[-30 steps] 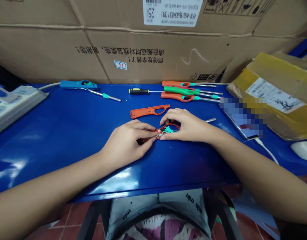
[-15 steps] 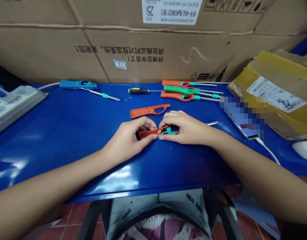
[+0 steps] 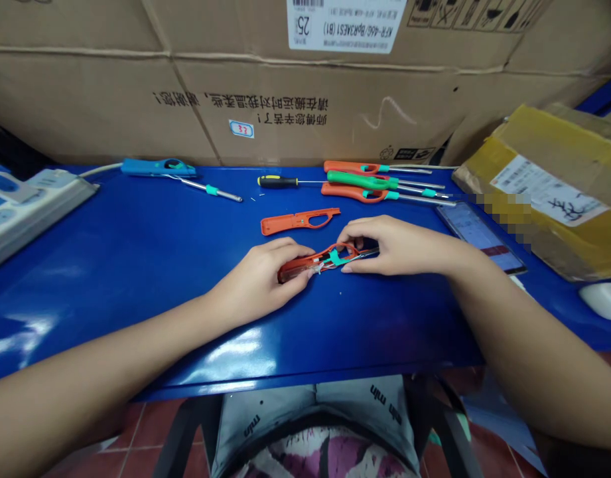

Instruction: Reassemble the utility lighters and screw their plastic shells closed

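An opened orange long-nosed lighter lies slanted in front of me, its inner parts exposed. Inside it show a see-through fuel tank, a teal trigger and thin wires. My left hand wraps the tank end, thumb on the near side and fingers along the far side. At the loop end, the fingers of my right hand close around the lighter near its metal tube, most of which the hand hides. The loose orange half shell rests just beyond, inner face up.
Behind lie a black-and-yellow screwdriver, orange lighters, a green lighter and a blue lighter. At right are a phone, taped carton and white mouse; a power strip sits left. A large cardboard box walls the back.
My right hand has shifted right, from the lighter's middle to its loop and tube end, uncovering the trigger and wires. My left fingertips have drawn back from the middle onto the tank end.
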A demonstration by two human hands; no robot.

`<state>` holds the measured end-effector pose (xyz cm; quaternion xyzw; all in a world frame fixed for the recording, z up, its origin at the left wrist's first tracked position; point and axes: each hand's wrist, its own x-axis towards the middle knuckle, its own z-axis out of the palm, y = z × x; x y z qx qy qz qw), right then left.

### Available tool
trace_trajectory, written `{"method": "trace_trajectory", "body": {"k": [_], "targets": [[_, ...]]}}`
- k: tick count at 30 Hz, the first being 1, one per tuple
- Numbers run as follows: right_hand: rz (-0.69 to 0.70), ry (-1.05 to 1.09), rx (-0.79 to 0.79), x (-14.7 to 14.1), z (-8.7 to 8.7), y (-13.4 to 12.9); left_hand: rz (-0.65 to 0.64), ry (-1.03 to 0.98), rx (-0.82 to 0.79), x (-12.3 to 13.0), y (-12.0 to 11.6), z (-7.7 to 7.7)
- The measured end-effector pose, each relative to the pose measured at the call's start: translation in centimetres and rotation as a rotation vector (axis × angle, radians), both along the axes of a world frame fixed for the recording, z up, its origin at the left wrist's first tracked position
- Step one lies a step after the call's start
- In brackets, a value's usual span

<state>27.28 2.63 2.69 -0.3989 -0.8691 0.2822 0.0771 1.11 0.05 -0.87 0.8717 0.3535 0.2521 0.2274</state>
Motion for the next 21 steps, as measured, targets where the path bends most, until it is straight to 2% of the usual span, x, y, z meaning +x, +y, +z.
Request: {"method": "trace_trajectory", "body": {"k": [9,16,21], "targets": [[-0.005,0.033,-0.055,-0.5,-0.4,0.0,-0.006,-0.033,-0.047,-0.2,0.1,-0.2],[0.023,0.059,-0.011,-0.7,-0.9,0.1,0.002,-0.065,-0.065,-0.1,0.4,-0.3],[-0.004,0.074,-0.048,-0.6,-0.7,0.0,-0.022,-0.072,-0.047,-0.2,0.6,-0.3]]}}
